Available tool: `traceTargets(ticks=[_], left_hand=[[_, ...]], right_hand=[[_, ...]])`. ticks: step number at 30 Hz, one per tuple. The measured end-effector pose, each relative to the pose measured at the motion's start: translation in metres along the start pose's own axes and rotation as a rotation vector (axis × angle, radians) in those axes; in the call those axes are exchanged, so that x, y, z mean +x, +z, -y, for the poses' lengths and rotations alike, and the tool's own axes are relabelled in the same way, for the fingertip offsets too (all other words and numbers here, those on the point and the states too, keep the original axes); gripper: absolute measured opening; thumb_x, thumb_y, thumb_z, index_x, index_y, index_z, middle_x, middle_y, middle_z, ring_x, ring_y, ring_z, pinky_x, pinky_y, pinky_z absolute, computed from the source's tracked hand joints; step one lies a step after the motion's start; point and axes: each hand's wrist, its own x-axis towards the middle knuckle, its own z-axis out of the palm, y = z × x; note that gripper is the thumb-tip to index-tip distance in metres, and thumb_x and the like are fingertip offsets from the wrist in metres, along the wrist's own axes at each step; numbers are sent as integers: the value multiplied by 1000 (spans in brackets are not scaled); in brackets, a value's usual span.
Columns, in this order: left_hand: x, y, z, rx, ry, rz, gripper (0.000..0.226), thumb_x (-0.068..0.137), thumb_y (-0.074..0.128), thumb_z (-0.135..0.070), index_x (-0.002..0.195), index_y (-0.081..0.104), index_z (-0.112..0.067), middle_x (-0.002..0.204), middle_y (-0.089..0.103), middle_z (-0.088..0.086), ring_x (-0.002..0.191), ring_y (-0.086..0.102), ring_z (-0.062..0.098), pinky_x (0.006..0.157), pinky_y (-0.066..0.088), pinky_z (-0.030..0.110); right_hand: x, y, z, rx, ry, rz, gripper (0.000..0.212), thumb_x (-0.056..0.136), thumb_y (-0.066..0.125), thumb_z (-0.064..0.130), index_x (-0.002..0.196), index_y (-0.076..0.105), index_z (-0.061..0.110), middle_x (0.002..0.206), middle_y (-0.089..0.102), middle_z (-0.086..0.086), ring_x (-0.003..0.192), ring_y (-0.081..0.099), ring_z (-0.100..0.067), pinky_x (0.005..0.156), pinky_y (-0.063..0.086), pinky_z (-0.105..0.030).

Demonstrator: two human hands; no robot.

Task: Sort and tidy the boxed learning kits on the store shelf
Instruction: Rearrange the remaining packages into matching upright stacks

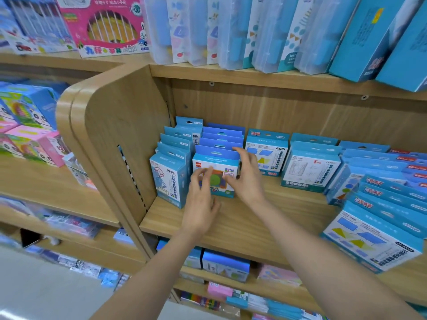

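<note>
Small blue boxed learning kits stand in rows on the wooden middle shelf (242,225). The front box of the second row, a maths kit (217,162) with a green circle on its face, stands upright next to the leftmost row (172,179). My left hand (201,202) lies with spread fingers against that box's front face. My right hand (248,179) holds its right edge, thumb on the front and fingers reaching behind the top corner. More rows (310,167) stand to the right, and a long slanted row (381,227) runs to the front right.
A rounded wooden side panel (108,146) closes the shelf on the left. The upper shelf carries tall clear and blue cases (265,33) that lean forward overhead. Pink and blue toy boxes (30,135) fill the neighbouring unit. Lower shelves hold more packets (225,264).
</note>
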Motion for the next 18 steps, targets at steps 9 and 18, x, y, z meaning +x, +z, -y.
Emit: traceTargets(ticks=[9, 18], left_hand=[[3, -3, -9, -90, 82, -61, 53, 85, 58, -5, 134, 43, -16, 126, 46, 1, 113, 50, 14, 85, 41, 21], [10, 40, -85, -468, 361, 260, 49, 77, 58, -13, 125, 52, -13, 110, 55, 0, 99, 51, 8, 89, 45, 31]], right_hand=[[-11, -27, 7, 83, -122, -7, 66, 85, 67, 14, 143, 36, 17, 138, 43, -2, 130, 41, -13, 107, 38, -34], [-68, -141, 17, 106, -29, -343, 28, 89, 59, 4, 111, 61, 21, 90, 69, -1, 78, 64, -17, 71, 51, -25]])
